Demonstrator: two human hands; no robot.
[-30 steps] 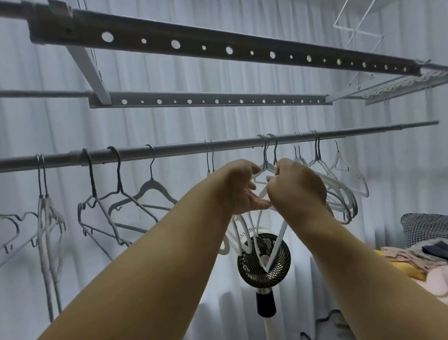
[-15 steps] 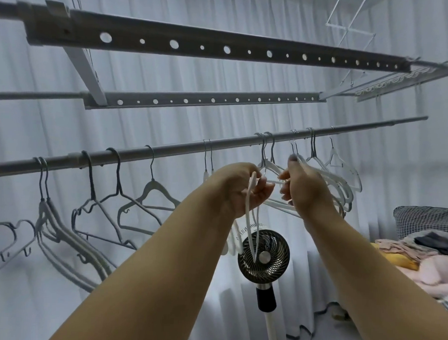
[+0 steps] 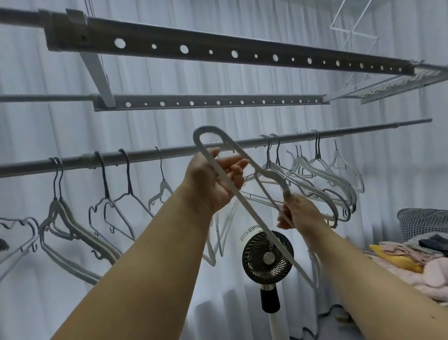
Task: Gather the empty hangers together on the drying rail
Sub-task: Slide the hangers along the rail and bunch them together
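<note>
Now I hold one white hanger [image 3: 244,212] off the drying rail [image 3: 218,150], its long axis running diagonally from a rounded end up by the rail to its far end low in front of the fan [image 3: 266,257]. My left hand [image 3: 212,179] is the higher grip, the thumb hooked over the bar while the fingers lie loosely extended; my right hand [image 3: 299,211] pinches the hanger's neck, lower and to the right. From there the bunched hangers [image 3: 327,182] lie just beyond the right hand, so that grip is nearer the gathering point, as I judge it. Half a second ago the same hanger dangled nearly vertical below both hands, which were close together; since then the hands have parted and the hanger has swung up to this slant.
</note>
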